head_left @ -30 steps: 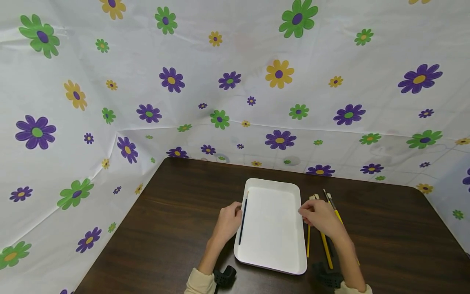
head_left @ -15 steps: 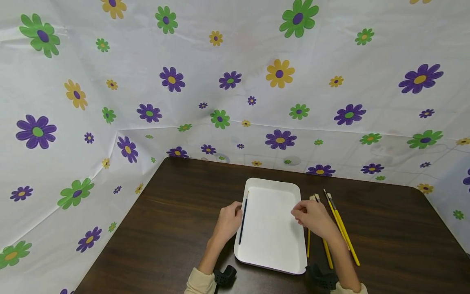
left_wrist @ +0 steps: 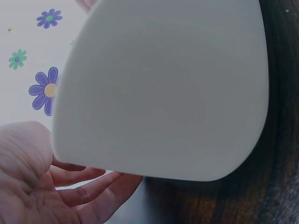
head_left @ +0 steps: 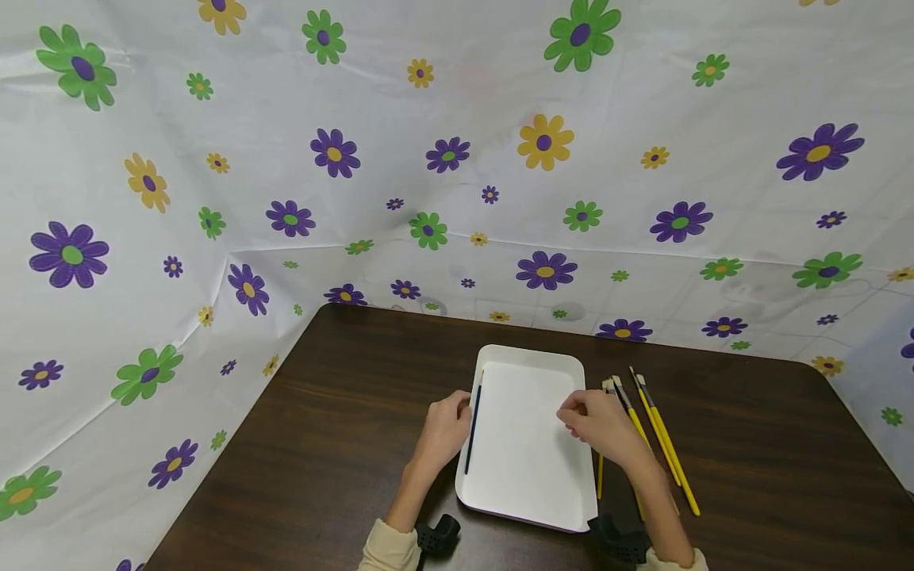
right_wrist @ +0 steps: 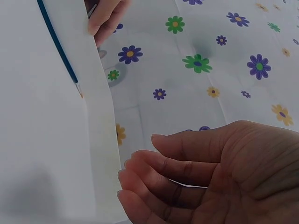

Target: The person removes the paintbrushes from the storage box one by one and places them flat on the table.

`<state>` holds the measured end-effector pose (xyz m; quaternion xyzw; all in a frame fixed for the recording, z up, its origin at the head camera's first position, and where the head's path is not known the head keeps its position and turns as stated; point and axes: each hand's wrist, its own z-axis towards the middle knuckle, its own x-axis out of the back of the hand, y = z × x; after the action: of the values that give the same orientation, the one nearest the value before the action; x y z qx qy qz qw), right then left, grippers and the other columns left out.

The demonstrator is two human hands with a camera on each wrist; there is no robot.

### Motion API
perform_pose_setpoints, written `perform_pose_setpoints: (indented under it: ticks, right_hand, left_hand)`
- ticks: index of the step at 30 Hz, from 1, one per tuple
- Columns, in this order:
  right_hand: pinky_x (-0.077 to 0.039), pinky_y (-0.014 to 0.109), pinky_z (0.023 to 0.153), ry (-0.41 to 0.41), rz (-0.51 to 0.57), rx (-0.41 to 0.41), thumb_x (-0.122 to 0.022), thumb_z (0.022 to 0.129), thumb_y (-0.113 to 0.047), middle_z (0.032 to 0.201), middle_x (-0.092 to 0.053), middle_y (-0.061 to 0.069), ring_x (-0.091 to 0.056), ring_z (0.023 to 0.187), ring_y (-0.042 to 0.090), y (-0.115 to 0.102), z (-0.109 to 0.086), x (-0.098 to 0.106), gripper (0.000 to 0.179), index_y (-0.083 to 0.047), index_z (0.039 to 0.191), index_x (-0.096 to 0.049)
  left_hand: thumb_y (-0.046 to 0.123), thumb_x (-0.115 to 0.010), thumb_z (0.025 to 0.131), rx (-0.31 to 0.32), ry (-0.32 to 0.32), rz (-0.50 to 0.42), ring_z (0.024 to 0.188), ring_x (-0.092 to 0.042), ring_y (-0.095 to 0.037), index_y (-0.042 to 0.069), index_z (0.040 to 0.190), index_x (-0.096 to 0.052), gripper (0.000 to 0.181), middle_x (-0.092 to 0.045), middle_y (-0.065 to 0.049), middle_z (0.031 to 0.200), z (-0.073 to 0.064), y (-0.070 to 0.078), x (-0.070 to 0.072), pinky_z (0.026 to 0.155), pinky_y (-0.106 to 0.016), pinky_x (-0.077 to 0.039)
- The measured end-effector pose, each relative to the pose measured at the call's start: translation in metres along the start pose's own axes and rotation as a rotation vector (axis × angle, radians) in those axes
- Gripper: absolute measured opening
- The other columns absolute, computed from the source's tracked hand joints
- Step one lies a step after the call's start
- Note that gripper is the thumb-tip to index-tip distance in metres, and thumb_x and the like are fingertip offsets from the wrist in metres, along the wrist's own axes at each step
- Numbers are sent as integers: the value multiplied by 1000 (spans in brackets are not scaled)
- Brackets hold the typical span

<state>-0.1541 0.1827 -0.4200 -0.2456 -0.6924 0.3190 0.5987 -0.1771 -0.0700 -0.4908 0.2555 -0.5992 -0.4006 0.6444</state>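
A white rectangular tray (head_left: 524, 484) lies on the dark wooden table. Along its left inner side rests a thin dark blue paintbrush (head_left: 474, 428), also seen as a blue paintbrush (right_wrist: 58, 44) in the right wrist view. My left hand (head_left: 444, 428) holds the tray's left rim, fingers against the outer wall. In the left wrist view the white tray (left_wrist: 161, 93) fills the middle, beside my left hand (left_wrist: 56, 186). Over the tray's right part hovers my right hand (head_left: 605, 424), its fingers loosely bent; the right wrist view has this right hand (right_wrist: 201, 172) holding nothing.
Several yellow-handled paintbrushes (head_left: 667, 444) lie right of the tray, some partly covered by the right forearm. The brown table (head_left: 357, 396) meets a white flowered cloth (head_left: 428, 190) at its back and left. Each wrist wears a black mount (head_left: 439, 536).
My right hand has shifted left, from the tray's right rim to above its inside. More of the yellow paintbrushes shows now. The left hand, tray and blue paintbrush have stayed put.
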Motion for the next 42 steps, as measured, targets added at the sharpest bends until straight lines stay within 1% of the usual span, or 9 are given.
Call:
perform_pose_setpoints:
  ticks: [5,14,21,26,30,33,35,39,42]
  right_hand:
    - [-50,29,58,-5,-15,5,-66,98,-6,75,-64,7,-56,65,16,-5,-1,-4,11,3,97,-71]
    - [-48,30,58,-9,-18,43,-67,97,-5,74,-64,5,-57,65,15,-11,0,-17,9,2,93,-72]
    - [-50,31,60,-3,-29,30,-69,96,-4,77,-65,5,-60,67,15,-17,0,-23,7,1,94,-72]
    - [-49,32,60,1,-34,42,-69,96,-5,77,-65,5,-62,67,15,-18,0,-27,7,1,94,-72]
    - [-49,33,61,15,-37,52,-71,95,-5,76,-64,3,-57,67,16,-19,2,-31,6,0,93,-73]
    - [-50,34,64,37,-42,48,-71,95,-6,80,-64,3,-55,71,18,-19,5,-36,9,2,98,-72]
    - [-53,36,69,52,-32,36,-72,94,-6,86,-66,5,-59,77,20,-18,7,-40,15,5,104,-71]
    - [-57,41,77,71,21,0,-73,93,-6,100,-67,13,-65,90,27,-18,11,-52,29,11,116,-67]
    - [-57,43,78,85,63,-19,-74,92,-6,104,-66,16,-66,93,30,-17,14,-63,34,11,119,-65]
  left_hand:
    - [-3,-53,100,-12,11,0,62,-52,-12,-12,119,-68,25,-65,-7,81,1,0,0,58,-29,-47]
    - [-1,-52,100,-3,7,1,63,-53,-12,-11,120,-68,27,-66,-7,82,1,1,0,59,-29,-48]
    - [-2,-52,100,4,3,8,62,-53,-13,-11,120,-68,27,-66,-7,82,0,1,0,59,-29,-48]
    - [-2,-52,101,5,-3,0,61,-52,-13,-12,122,-67,27,-64,-6,80,0,2,0,58,-29,-46]
    - [-1,-52,101,9,-5,3,62,-52,-13,-12,122,-67,28,-65,-6,81,0,2,1,58,-29,-47]
    - [-1,-53,101,9,-2,9,63,-53,-13,-11,122,-67,27,-66,-7,82,0,2,1,59,-29,-47]
    - [-1,-53,101,9,-1,11,63,-53,-13,-12,122,-67,27,-65,-7,82,0,2,1,59,-29,-47]
    - [-1,-53,101,11,-2,13,62,-52,-13,-12,122,-67,27,-64,-6,80,0,2,1,58,-29,-47]
    - [-2,-53,101,11,-3,10,62,-52,-13,-12,122,-67,27,-64,-6,80,1,2,0,58,-29,-47]
